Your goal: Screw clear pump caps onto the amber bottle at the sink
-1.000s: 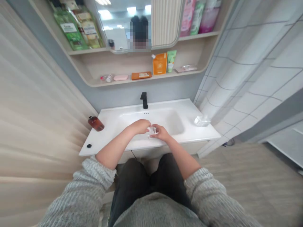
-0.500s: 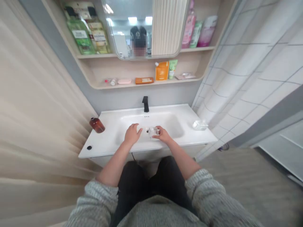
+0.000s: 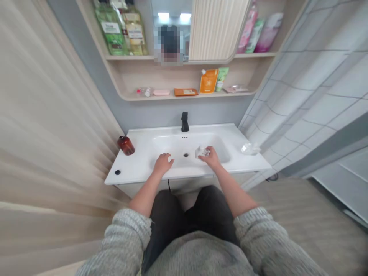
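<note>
In the head view my right hand (image 3: pixel 211 157) grips a small clear container (image 3: pixel 199 152) between thumb and fingers, over the right half of the white sink basin (image 3: pixel 221 147). The dark drain hole (image 3: pixel 186 155) shows to the left of it. My left hand (image 3: pixel 163 164) is at the basin's front left, with its thumb apart from its fingers and nothing in it. Behind both hands stands a black faucet (image 3: pixel 184 122).
A brown bottle (image 3: pixel 126 145) and a round black cap (image 3: pixel 117 172) are on the left counter. Another clear object (image 3: pixel 250 148) sits on the right counter. Above, a shelf (image 3: pixel 163 98) carries an orange pouch (image 3: pixel 208 81), a pink case (image 3: pixel 161 92) and other toiletries.
My right hand has carried the clear container rightward, away from the drain hole. My left hand stays over the basin's left side. The camera view has shifted.
</note>
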`<state>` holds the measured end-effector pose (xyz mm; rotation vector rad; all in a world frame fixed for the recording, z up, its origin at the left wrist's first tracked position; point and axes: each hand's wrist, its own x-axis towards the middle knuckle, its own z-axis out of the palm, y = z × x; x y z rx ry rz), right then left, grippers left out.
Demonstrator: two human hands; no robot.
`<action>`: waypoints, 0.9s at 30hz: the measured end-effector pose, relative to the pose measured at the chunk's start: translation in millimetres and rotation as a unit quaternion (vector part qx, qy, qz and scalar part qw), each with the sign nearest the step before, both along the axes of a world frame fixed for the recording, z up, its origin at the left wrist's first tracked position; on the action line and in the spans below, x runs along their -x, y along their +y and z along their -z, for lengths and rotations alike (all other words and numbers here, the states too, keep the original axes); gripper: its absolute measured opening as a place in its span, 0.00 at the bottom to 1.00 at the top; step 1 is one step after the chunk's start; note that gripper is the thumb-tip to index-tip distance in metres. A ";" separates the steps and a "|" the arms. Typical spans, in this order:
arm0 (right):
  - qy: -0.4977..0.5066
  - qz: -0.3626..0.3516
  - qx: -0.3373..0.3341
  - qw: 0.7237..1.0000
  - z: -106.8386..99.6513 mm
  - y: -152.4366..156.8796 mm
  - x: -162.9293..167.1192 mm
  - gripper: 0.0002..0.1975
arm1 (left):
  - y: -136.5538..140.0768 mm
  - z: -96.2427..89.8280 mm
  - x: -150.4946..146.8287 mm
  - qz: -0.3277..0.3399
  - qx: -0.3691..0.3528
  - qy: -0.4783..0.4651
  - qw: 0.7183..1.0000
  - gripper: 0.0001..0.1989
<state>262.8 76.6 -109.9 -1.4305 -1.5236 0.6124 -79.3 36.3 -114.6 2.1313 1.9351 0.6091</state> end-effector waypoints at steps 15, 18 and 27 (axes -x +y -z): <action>-0.069 0.337 0.010 0.939 -10.6 -25.0 -161.8 0.40 | 1.5 2.1 1.2 -0.003 0.016 0.051 0.999 0.20; -0.093 0.347 0.004 0.933 -4.9 -22.4 -169.2 0.43 | 1.3 1.8 1.2 -0.008 0.023 0.062 0.998 0.20; -0.127 0.369 -0.057 0.919 8.3 -18.1 -174.0 0.41 | 0.5 -0.8 0.3 -0.020 0.038 0.079 0.996 0.20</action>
